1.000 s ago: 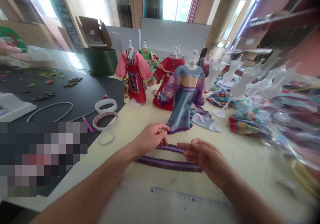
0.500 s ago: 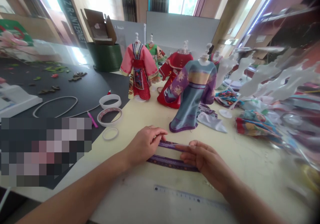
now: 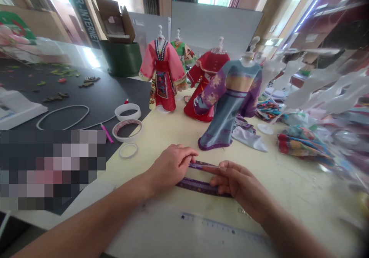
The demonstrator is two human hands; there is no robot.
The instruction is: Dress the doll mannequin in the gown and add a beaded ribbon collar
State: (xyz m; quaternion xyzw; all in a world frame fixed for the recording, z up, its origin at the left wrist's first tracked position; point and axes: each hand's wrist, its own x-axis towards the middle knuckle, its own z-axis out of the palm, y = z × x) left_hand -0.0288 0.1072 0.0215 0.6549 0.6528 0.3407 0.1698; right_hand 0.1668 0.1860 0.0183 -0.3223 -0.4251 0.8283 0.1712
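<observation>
Fingers [image 3: 190, 152] of left hand [image 3: 171, 166] and right hand [image 3: 238, 183] are pinching a thin purple patterned fabric ribbon [image 3: 203, 165] before the blue doll robe [image 3: 227, 108]; seemingly light, limp, best gripped near its ends.

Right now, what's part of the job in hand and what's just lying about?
In hand:
- upper purple strip, pinched between left hand and right hand
- lower purple strip, flat on the table by the hands

Lying about:
- tape rolls
- pink pen
- clear ruler
- dressed doll stands
- fabric pile
</observation>
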